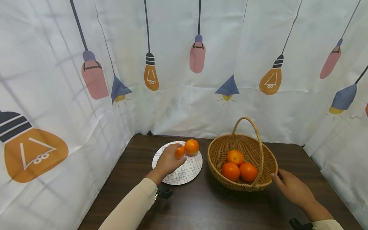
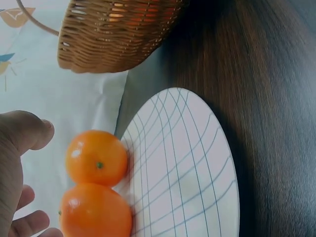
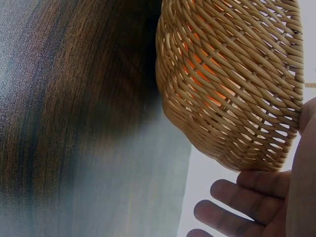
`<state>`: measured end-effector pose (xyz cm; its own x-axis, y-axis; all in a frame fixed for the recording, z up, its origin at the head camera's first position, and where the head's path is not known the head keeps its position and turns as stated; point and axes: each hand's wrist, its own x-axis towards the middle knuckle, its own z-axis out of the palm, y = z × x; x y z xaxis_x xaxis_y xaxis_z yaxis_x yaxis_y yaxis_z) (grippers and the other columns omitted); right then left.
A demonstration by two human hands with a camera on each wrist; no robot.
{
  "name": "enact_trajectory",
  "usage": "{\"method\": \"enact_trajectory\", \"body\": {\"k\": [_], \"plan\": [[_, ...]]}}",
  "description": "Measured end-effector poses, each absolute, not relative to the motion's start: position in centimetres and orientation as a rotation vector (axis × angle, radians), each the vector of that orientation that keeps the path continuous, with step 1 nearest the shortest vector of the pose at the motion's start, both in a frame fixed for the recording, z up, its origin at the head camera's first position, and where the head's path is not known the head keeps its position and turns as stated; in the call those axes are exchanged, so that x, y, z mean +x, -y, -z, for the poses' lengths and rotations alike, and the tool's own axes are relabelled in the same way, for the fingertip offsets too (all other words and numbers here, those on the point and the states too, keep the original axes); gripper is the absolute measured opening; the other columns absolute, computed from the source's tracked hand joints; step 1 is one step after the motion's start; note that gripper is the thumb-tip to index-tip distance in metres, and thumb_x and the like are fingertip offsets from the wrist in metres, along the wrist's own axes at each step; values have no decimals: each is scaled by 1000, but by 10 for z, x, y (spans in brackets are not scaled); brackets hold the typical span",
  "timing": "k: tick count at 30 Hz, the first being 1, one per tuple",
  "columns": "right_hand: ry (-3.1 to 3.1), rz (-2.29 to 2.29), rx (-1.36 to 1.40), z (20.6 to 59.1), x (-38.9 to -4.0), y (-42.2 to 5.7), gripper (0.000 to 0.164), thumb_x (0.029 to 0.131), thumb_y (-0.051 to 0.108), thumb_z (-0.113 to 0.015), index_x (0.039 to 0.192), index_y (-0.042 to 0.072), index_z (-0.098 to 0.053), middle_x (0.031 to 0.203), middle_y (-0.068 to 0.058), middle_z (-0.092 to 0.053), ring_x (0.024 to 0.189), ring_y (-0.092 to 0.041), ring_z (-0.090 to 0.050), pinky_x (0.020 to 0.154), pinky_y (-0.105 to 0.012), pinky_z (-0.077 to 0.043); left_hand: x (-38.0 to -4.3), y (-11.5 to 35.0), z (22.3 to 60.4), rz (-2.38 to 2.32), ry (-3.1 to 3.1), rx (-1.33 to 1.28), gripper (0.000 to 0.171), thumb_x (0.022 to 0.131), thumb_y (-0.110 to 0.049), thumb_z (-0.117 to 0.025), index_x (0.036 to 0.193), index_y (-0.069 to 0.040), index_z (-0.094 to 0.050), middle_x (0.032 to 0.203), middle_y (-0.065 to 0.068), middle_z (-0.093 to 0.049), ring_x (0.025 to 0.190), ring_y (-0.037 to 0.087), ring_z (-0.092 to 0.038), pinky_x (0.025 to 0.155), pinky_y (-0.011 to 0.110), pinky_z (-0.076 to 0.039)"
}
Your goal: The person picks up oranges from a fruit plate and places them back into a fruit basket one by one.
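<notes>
A round white plate (image 1: 187, 171) with a grid of thin lines lies on the table, with two oranges on it. My left hand (image 1: 169, 159) is over the plate's left side, beside the nearer orange (image 1: 179, 152). In the left wrist view its thumb and fingers are spread, apart from that orange (image 2: 96, 212); the other orange (image 2: 97, 158) touches it. To the right stands a wicker basket (image 1: 215, 150) with a tall handle, holding three oranges (image 1: 230, 171). My right hand (image 1: 296, 190) holds the basket's right rim between thumb and index finger, its other fingers extended.
The dark wooden table (image 1: 198, 204) carries the plate and basket side by side. A white curtain (image 1: 178, 108) printed with lamps hangs behind the table and along both sides. The basket handle (image 1: 260, 150) arches above its rim.
</notes>
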<state>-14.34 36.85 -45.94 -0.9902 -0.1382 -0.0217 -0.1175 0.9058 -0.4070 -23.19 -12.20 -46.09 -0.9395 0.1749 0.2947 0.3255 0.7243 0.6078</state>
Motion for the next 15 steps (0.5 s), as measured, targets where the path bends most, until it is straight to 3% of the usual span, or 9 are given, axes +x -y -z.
{"method": "enact_trajectory", "body": {"k": [15], "plan": [[-3018,651,-191,456,-140,-365,73,109,51,-37,145,-13,-44,139,-38,-51,121,-56,-54,87,-68,-48,-243,135,471,928,2751,-253,64,82,-30,-86,135,-4,-61,135,15,-60,123,33,-57,107,50,-44]]}}
